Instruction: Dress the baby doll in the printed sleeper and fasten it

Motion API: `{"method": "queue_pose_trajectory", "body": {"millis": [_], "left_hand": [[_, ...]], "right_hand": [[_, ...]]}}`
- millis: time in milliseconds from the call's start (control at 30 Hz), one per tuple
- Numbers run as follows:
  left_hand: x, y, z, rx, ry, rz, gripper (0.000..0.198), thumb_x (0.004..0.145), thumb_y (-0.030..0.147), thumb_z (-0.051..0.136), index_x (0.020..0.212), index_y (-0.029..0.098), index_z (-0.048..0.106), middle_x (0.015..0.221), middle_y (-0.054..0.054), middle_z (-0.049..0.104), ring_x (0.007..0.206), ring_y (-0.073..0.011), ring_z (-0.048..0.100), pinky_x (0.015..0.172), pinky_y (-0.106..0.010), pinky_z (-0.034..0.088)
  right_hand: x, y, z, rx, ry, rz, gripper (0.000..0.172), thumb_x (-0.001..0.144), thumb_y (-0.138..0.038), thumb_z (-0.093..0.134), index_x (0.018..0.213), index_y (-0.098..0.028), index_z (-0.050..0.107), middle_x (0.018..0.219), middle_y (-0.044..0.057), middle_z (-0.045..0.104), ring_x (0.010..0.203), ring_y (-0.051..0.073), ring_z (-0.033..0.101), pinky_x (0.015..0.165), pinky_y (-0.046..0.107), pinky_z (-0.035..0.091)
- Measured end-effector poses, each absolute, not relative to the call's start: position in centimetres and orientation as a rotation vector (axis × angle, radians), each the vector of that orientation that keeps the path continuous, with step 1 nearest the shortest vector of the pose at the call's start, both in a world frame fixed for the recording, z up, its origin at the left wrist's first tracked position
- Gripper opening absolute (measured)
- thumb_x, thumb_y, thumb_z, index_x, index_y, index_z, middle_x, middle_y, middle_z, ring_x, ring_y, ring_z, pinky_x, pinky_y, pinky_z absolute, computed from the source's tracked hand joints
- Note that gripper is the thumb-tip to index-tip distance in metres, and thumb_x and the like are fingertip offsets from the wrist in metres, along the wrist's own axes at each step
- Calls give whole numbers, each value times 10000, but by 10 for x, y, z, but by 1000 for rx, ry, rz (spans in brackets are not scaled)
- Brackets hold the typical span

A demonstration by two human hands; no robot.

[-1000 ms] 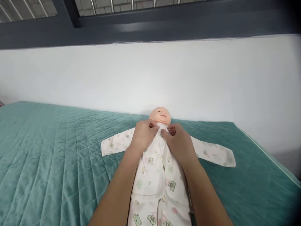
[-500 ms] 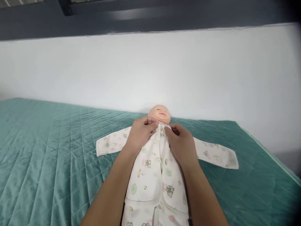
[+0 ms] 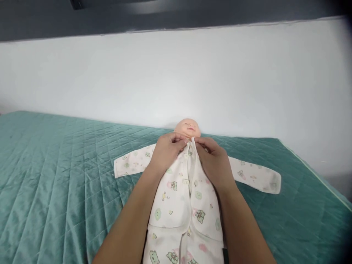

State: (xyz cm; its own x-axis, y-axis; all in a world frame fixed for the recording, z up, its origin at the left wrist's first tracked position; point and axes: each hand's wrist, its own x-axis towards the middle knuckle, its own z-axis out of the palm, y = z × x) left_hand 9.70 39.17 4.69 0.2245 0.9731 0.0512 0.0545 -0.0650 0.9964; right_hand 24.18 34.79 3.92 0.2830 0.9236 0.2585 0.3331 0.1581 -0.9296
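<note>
I have the doll [image 3: 187, 127] inside a white printed shirt [image 3: 176, 200], the head showing above the collar [image 3: 193, 143]. The front of the shirt is partly parted, a narrow gap running down between its two edges, and matching printed cloth [image 3: 161, 245] continues below the hem. The doll lies on its back, head toward the white wall [image 3: 137, 80], its long axis running from there almost straight down toward my viewpoint. The sleeves stretch out to both sides, the left sleeve [image 3: 132, 163] and the right sleeve [image 3: 255, 176] each sloping toward the cuff and resting on the green quilted cover [image 3: 68, 176]. My left hand [image 3: 166, 152] pinches one edge of the collar between thumb and fingers, just under the doll's head; my right hand [image 3: 216, 163] grips the opposite edge in the same way, the two edges slightly apart. Both forearms come up along the doll's sides. The cover is lined with stitching and runs back to the wall, and across the top of my view there is a dark grey beam [image 3: 192, 16]
</note>
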Motion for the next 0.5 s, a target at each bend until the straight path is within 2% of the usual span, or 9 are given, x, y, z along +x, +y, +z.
{"method": "queue_pose_trajectory", "body": {"millis": [233, 500], "left_hand": [[97, 394, 43, 1420, 1044, 1060, 141, 814, 309, 681, 820, 170, 704, 793, -26, 703, 704, -125, 593, 689, -260, 453], [94, 395, 43, 1603, 1050, 1017, 156, 870, 329, 637, 842, 178, 668, 842, -29, 706, 784, -140, 624, 730, -266, 458]], "right_hand": [[239, 349, 39, -1509, -1295, 612, 197, 834, -368, 646, 923, -238, 765, 1036, 32, 686, 841, 178, 595, 819, 329, 461], [240, 351, 40, -1548, -1366, 586, 225, 769, -364, 654, 927, -215, 712, 973, 41, 665, 877, 198, 572, 805, 336, 444]]}}
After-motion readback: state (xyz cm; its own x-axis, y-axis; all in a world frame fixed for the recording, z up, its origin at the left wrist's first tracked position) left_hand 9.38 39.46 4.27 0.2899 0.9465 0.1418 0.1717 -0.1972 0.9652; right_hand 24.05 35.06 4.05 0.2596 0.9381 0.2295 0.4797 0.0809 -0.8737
